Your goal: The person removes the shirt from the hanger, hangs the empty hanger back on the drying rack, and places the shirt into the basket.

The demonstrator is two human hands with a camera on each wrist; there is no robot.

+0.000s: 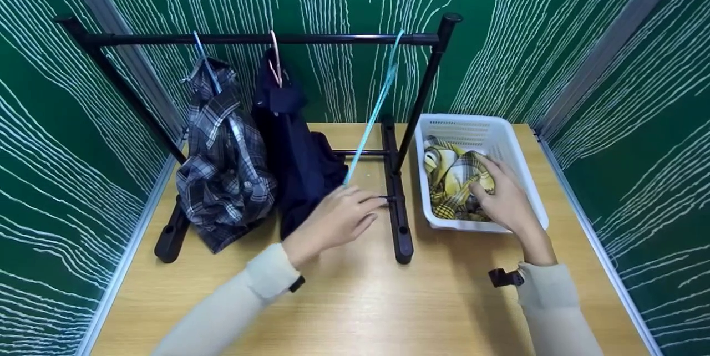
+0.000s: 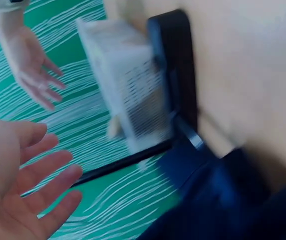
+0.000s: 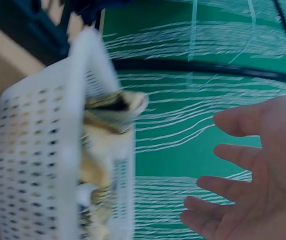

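Around 9 o'clock a grey plaid shirt [image 1: 222,195] hangs on a blue hanger [image 1: 201,51] — nearer centre, a navy garment [image 1: 302,162] on a pink hanger [image 1: 274,45]. White-streaked green panels [image 1: 327,98] stand at 12; a metal post [image 1: 617,34] rises at 2. Pale wooden table [image 1: 366,300] — toward 6.

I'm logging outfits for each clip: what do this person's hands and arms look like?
The left hand and right hand are bare, without gloves. The left sleeve and right sleeve are plain, long and pale cream. A small black left wrist camera and a blocky black right wrist camera jut out beside them. No cables show.
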